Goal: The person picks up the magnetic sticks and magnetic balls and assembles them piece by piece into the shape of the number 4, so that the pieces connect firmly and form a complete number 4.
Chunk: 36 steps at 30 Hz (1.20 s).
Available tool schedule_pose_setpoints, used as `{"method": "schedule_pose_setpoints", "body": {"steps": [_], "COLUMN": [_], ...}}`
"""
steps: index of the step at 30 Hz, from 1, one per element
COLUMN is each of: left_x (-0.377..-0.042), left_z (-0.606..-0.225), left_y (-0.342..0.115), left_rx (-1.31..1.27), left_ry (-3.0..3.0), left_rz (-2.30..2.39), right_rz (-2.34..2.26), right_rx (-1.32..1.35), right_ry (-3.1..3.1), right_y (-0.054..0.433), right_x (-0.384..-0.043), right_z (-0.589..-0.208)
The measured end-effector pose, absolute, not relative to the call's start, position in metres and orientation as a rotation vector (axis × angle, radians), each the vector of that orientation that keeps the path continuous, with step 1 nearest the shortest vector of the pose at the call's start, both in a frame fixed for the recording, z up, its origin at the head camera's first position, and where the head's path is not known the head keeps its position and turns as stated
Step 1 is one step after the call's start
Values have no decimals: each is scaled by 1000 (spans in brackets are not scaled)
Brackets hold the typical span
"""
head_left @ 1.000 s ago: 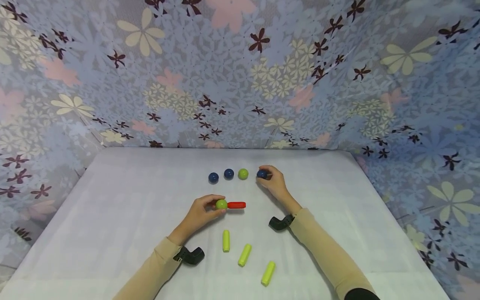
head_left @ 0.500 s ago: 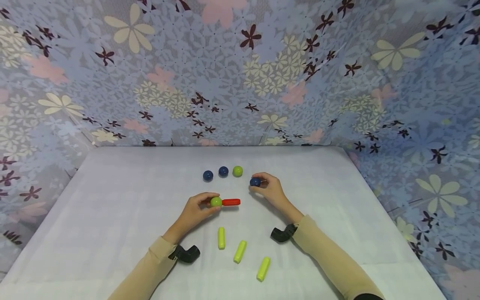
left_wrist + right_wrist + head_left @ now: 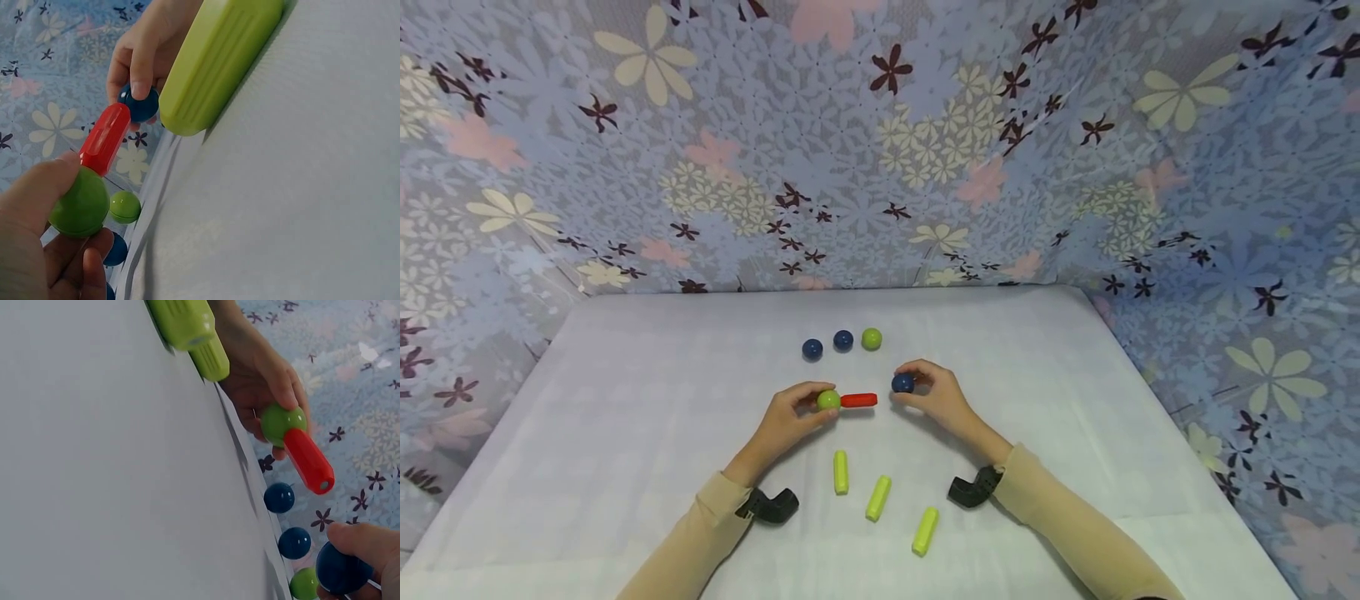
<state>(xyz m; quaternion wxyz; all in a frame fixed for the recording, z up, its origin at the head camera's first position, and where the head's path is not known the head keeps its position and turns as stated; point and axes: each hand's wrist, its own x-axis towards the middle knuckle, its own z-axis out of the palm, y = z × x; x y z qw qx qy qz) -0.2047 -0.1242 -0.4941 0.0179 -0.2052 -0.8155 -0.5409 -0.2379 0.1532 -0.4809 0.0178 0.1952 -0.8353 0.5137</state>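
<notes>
My left hand (image 3: 790,416) pinches a green ball (image 3: 828,401) between thumb and fingers. A red ribbed rod (image 3: 859,400) sticks out from that ball toward the right, and its free end shows a small grey dot (image 3: 324,485) in the right wrist view. To the right of the rod, my right hand (image 3: 943,400) holds a dark blue ball (image 3: 902,382) by thumb and fingertips. In the head view a short gap separates the blue ball from the rod's free end. The left wrist view shows the right hand's blue ball (image 3: 139,103) overlapping the rod's tip.
Behind the hands, two blue balls (image 3: 812,349) and a green ball (image 3: 872,338) sit in a row on the white tablecloth (image 3: 662,375). Several yellow-green rods (image 3: 878,498) lie nearer, between the forearms. A flowered curtain (image 3: 850,167) rises at the table's back edge.
My right hand has brought its blue ball from beside the row toward me and a little left, closer to the red rod. My left hand stays nearly in place with the green ball and rod.
</notes>
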Motion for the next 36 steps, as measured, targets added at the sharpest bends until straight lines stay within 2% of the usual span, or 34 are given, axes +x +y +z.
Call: {"method": "schedule_pose_setpoints", "body": {"steps": [19,36], "left_x": [-206,-211], "left_z": [-497,-498], "left_y": [-123,-121], "left_rx": [-669,-592], "left_ry": [-2514,-2483], "left_rz": [-1667,-1644], "right_rz": [1622,1672], "right_rx": [807,832], "right_ry": [-2545,-2555], "right_y": [139,137], "right_x": [-221,-222], "right_z": [-479,-485]}}
